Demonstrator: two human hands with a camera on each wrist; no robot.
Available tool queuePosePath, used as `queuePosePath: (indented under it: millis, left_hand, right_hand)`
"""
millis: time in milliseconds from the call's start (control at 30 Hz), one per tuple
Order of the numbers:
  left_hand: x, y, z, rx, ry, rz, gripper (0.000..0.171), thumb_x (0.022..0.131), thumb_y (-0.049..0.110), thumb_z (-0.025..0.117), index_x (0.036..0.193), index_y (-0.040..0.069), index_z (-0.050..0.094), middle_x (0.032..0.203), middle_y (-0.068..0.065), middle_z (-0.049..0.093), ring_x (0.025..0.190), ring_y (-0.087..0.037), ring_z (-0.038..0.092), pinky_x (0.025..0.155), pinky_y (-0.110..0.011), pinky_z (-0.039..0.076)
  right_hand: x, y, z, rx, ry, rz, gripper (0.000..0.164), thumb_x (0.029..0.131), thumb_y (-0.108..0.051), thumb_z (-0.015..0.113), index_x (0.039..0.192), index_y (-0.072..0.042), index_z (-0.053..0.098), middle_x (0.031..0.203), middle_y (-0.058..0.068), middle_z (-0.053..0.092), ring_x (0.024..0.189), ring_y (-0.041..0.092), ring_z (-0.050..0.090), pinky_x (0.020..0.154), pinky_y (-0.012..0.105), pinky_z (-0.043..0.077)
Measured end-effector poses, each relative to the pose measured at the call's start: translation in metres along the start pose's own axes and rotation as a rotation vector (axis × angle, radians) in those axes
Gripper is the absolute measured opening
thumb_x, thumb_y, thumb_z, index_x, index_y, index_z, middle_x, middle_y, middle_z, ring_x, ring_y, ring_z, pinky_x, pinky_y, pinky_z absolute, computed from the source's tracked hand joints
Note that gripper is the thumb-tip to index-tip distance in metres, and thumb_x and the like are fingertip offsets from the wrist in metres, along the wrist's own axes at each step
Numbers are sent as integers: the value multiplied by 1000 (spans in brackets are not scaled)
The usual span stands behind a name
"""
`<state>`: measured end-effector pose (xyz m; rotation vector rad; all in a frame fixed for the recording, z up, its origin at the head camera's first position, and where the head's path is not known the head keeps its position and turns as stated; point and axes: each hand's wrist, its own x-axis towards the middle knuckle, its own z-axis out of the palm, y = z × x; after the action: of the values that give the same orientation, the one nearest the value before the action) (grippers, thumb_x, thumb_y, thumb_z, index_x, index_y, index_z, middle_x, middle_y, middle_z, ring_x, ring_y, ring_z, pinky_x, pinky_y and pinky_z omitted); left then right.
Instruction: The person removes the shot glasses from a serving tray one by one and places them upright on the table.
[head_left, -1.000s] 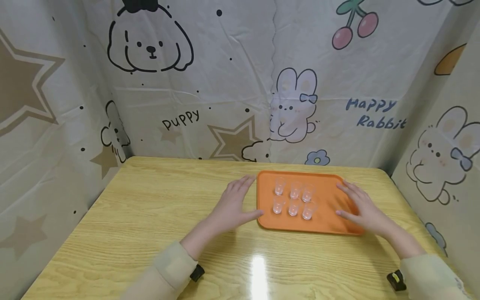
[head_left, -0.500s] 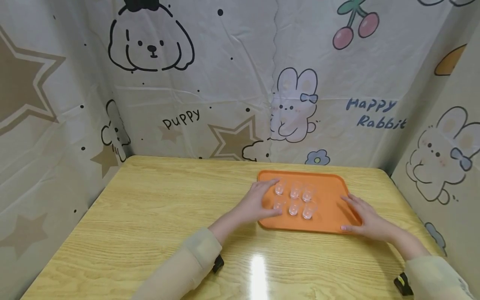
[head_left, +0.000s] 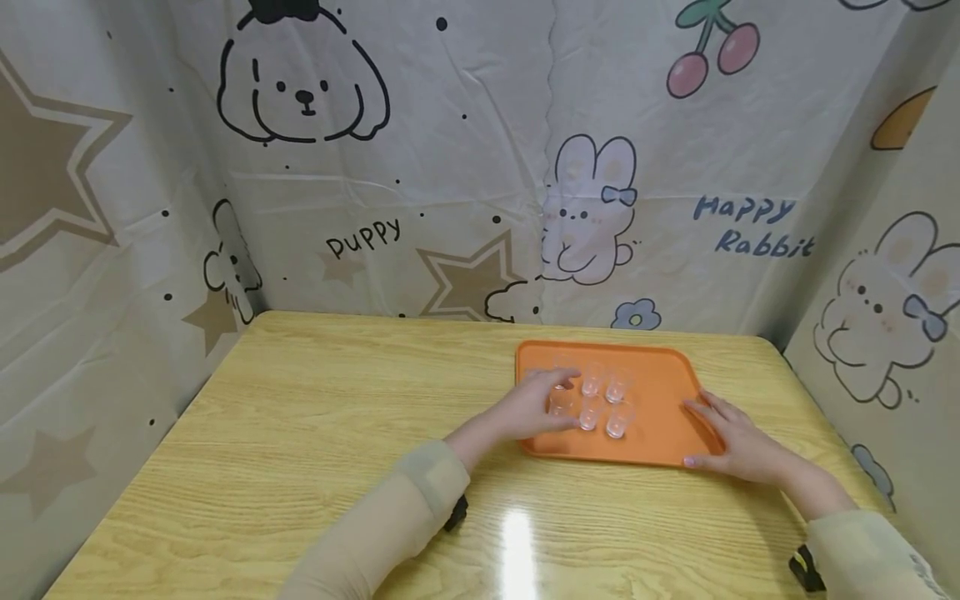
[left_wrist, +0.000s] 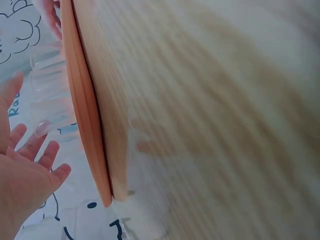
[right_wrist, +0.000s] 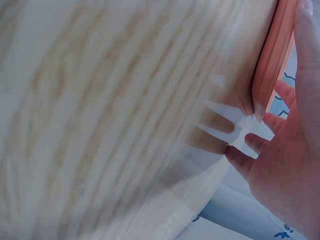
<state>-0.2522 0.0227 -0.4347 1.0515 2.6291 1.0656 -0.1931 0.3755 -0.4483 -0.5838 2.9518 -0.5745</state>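
Several small clear cups (head_left: 617, 421) stand upright in two rows on an orange tray (head_left: 663, 417). My left hand (head_left: 534, 407) reaches over the tray's left side, thumb and fingers spread about the leftmost cups and partly hiding them. In the left wrist view, the fingers of that hand (left_wrist: 27, 172) are apart, close to the cups (left_wrist: 50, 87). My right hand (head_left: 742, 446) is at the tray's right end, its thumb at the near corner. Seen from the right wrist, its relaxed fingers lie along the tray's edge (right_wrist: 272, 60).
The tray lies on a wood-grain table (head_left: 315, 400), towards its far right. A cloth with cartoon prints (head_left: 420, 167) hangs behind the table and down both sides. A black strap piece (head_left: 456, 512) shows under the left sleeve.
My left hand has moved right, from beside the tray to over its leftmost cups. My right hand has come slightly down and right to the tray's right rim. The cups stand where they were.
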Motion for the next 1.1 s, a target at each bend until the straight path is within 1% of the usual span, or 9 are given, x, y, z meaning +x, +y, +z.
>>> queuePosePath:
  millis: [100, 200, 333, 533, 667, 767, 933, 1033, 1100]
  left_hand:
    - [4, 1, 2, 27, 2, -10, 63, 84, 33, 72, 137, 14, 46, 122, 1, 59, 116, -18, 46, 89, -27, 43]
    - [8, 1, 4, 30, 12, -29, 53, 84, 31, 71, 131, 12, 52, 117, 3, 61, 112, -18, 48, 86, -25, 43]
    - [11, 3, 6, 14, 14, -32, 43, 84, 30, 72, 121, 13, 57, 111, 3, 61, 109, -17, 49, 89, -25, 41]
    - [16, 5, 11, 56, 6, -14, 31, 83, 30, 73, 107, 14, 61, 103, 6, 62, 101, -12, 50, 90, -23, 40]
    - [18, 6, 14, 81, 0, -29, 33, 83, 31, 73, 108, 13, 61, 101, 6, 61, 98, -9, 48, 87, -21, 40]
    - [21, 9, 17, 110, 1, -20, 36, 82, 32, 73, 110, 12, 62, 101, 4, 62, 96, -9, 50, 85, -20, 41]
    - [25, 15, 22, 162, 17, -16, 32, 83, 32, 73, 107, 12, 63, 99, 5, 63, 95, -9, 52, 84, -19, 41]
    - [24, 16, 22, 160, 23, -26, 31, 83, 33, 73, 105, 13, 62, 97, 6, 63, 94, -8, 51, 82, -18, 41]
    - [22, 15, 21, 129, 30, -34, 33, 82, 32, 74, 106, 12, 62, 95, 5, 62, 91, -8, 52, 79, -17, 42]
  right_hand:
    - [1, 1, 0, -26, -8, 4, 86, 77, -43, 75, 142, -4, 35, 146, 34, 20, 127, 58, 21, 91, 74, 26]
    - [1, 1, 0, -35, -24, 14, 85, 77, -45, 73, 141, -4, 37, 147, 33, 19, 128, 58, 21, 91, 74, 26]
    - [1, 2, 1, -26, -33, 17, 83, 78, -45, 73, 140, -3, 38, 148, 32, 17, 128, 57, 19, 92, 74, 25]
    - [1, 3, 3, -1, -32, 9, 84, 78, -42, 74, 141, -2, 36, 149, 33, 13, 128, 59, 18, 92, 74, 24]
    - [1, 3, 3, 0, -36, 17, 84, 78, -42, 73, 142, -2, 35, 150, 33, 12, 127, 60, 19, 92, 74, 24]
    - [1, 2, 3, 6, -41, 23, 84, 79, -43, 73, 142, -2, 35, 150, 33, 11, 127, 60, 18, 92, 74, 23]
    - [-1, 2, 2, 13, -44, 28, 84, 79, -42, 73, 143, -3, 34, 151, 32, 11, 128, 60, 18, 92, 74, 23]
    - [0, 2, 2, 14, -44, 26, 84, 79, -42, 73, 143, -3, 34, 151, 32, 10, 128, 60, 18, 92, 74, 23]
    - [1, 2, 2, 18, -48, 26, 84, 79, -42, 72, 143, -3, 34, 151, 31, 10, 128, 60, 17, 92, 74, 23]
